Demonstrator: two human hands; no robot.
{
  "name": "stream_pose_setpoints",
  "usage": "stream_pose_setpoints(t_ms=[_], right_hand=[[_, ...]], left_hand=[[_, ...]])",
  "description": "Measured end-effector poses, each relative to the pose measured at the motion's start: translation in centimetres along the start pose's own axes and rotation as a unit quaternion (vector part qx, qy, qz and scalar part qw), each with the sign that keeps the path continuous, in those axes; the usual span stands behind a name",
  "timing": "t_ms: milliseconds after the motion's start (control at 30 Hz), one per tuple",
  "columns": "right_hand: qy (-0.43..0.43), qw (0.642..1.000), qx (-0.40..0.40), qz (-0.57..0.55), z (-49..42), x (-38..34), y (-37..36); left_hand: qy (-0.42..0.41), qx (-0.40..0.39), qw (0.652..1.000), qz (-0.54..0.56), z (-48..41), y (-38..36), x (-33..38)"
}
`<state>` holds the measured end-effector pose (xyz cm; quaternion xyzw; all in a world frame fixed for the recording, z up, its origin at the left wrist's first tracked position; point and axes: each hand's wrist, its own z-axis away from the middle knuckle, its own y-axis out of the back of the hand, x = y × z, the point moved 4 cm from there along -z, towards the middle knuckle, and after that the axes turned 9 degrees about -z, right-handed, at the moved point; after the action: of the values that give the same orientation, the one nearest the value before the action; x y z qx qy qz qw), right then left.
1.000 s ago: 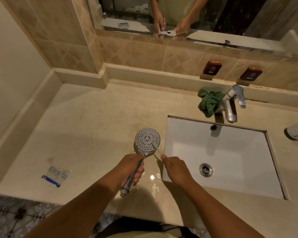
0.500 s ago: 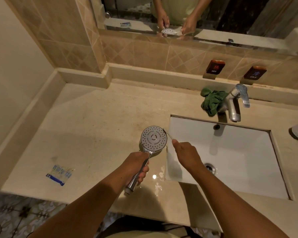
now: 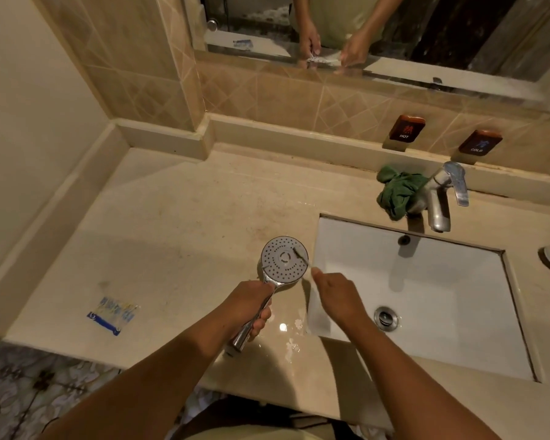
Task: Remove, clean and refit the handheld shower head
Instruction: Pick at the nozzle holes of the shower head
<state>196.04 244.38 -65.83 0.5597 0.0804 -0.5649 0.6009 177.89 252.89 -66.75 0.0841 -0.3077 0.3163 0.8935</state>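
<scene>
The handheld shower head (image 3: 284, 261) was held above the countertop (image 3: 172, 233), just beside the left edge of the sink (image 3: 426, 296), with its nozzle face turned up. The left hand (image 3: 251, 304) was closed round the chrome handle, probably so that the face would be level and easy to see. The right hand (image 3: 337, 296) was placed close to the right rim of the head. A thin pick (image 3: 302, 255) seemed to be pinched between its thumb and fingertips. The pick was very fine, and only its dark tip could be made out, on the face near the centre ring. It was judged that the nozzle holes were being cleared one by one, so the cleaning step was in hand and the refitting not yet done. A small pool of water (image 3: 286, 331) was seen on the countertop near the handle. A green cloth (image 3: 397, 195) was seen against the faucet (image 3: 438, 204), likely kept there for wiping.
</scene>
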Motion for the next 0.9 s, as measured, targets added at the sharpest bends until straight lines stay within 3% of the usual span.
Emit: stream_pose_setpoints(t_ms=[133, 400, 900], right_hand=[[0.0, 1.0, 0.017, 0.006, -1.6, 0.8, 1.2], [0.025, 0.996, -0.069, 0.044, 3.6, 0.5, -4.0], [-0.024, 1.0, -0.002, -0.015, -1.8, 0.3, 0.1]], left_hand=[[-0.035, -0.027, 0.999, -0.011, 0.4, -0.4, -0.3], [-0.033, -0.004, 0.999, -0.025, 0.3, 0.0, -1.1], [-0.046, -0.011, 0.998, -0.039, 0.1, 0.3, -0.8]])
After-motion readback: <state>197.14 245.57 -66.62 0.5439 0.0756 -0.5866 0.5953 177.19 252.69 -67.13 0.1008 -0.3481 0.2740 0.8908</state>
